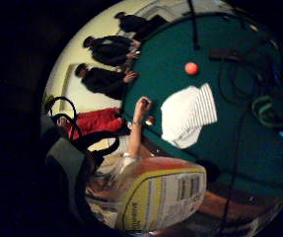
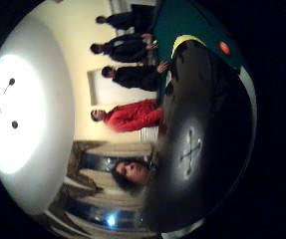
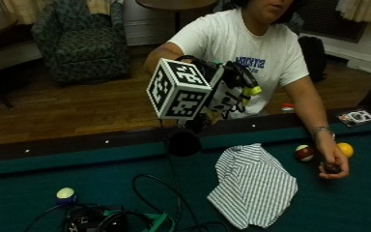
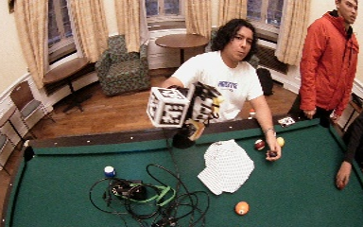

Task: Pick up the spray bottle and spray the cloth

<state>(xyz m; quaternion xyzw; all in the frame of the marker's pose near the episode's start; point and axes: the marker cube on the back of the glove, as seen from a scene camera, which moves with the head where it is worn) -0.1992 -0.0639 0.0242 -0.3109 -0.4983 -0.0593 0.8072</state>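
You see a white cloth (image 3: pixel 253 186) with thin dark stripes on green table felt (image 3: pixel 340 203), a yellow-tipped bottle (image 3: pixel 234 94) with a yellow-edged label in your black-gloved hand (image 3: pixel 198 87), and an orange ball (image 4: pixel 241 207) nearby

The striped cloth (image 3: pixel 253 186) lies flat on the green table (image 3: pixel 37 176), with open air above it; the gloved right hand (image 3: pixel 227 92) is up in that air with the spray bottle (image 3: pixel 234 94), above the table's near rail, and nothing sits between them; beside the cloth the bare left hand (image 3: pixel 332 166) rests by a red-and-white ball (image 3: pixel 304 152) and a yellow ball (image 3: pixel 345 149); a heap of black cables (image 3: pixel 118 217) fills the felt on the other side; an orange ball (image 4: pixel 241 207) sits well apart.
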